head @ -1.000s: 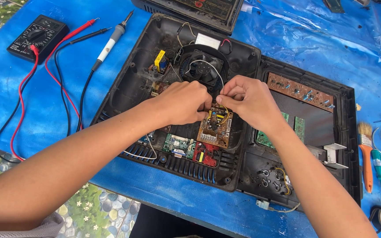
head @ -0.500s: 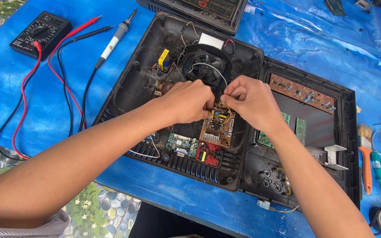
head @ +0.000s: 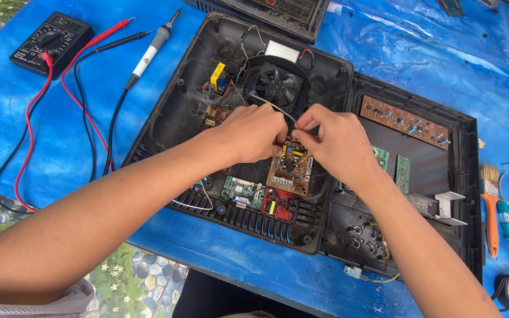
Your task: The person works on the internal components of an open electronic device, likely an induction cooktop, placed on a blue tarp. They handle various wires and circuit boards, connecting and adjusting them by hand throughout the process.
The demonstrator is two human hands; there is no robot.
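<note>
Above the brown circuit board (head: pixel 290 169), left hand (head: pixel 253 134) and right hand (head: pixel 332 139) pinch a grey wire (head: pixel 273 106), grips clamped, keeping it taut beside the fan (head: pixel 277 86).

Both hands, left hand (head: pixel 253 134) and right hand (head: pixel 332 141), crowd the brown circuit board (head: pixel 290 168) at centre of the open black casing (head: pixel 178 112). Fan (head: pixel 276 87) blocks at 12 o'clock, grey wire (head: pixel 269 105) arching across it. Green boards (head: pixel 241 192) close at 7 o'clock. Forearms fill 6 to 8. Bare casing floor open at 10 o'clock. Blue counter (head: pixel 419 53) free at 1 o'clock; meter leads (head: pixel 83 112) clutter 9 to 10.
</note>
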